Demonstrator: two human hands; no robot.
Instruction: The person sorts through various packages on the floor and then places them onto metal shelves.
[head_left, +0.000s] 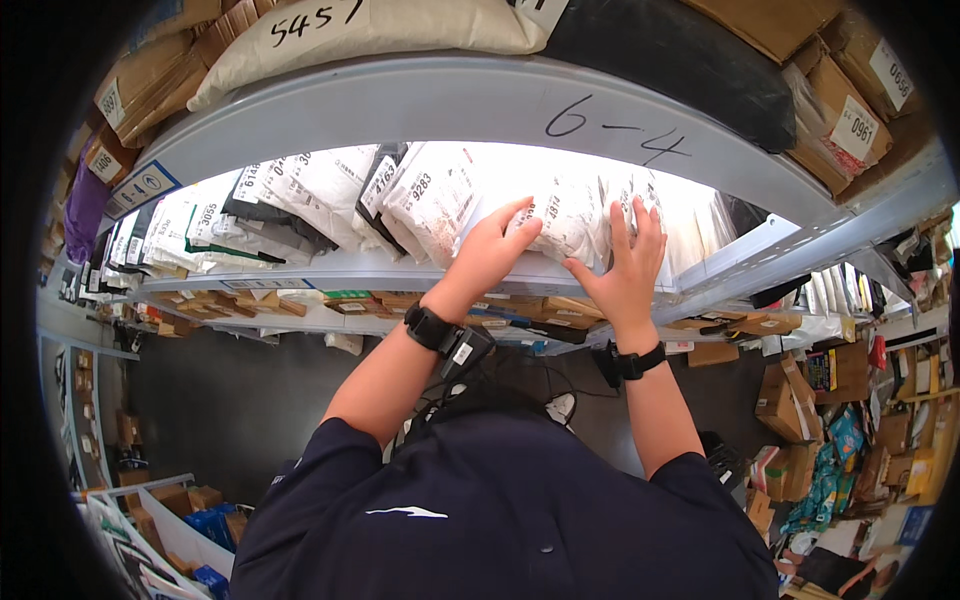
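Observation:
White plastic mailer bags stand in a row on a lit metal shelf, bearing printed labels. My left hand is among them, beside a labelled white mailer. Its thumb and a finger lie at the edge of a crumpled white parcel; whether they grip it is unclear. My right hand spreads its fingers over the upright parcels at the right, thumb by the crumpled parcel's lower corner. Bright glare washes out the bags behind the hands. Each wrist wears a black strap with a device.
A grey shelf beam with handwritten marking crosses above my hands, carrying a large pale mailer and a black bag. Cardboard boxes and teal packages are piled at the right. A slanted metal post stands right of my hands.

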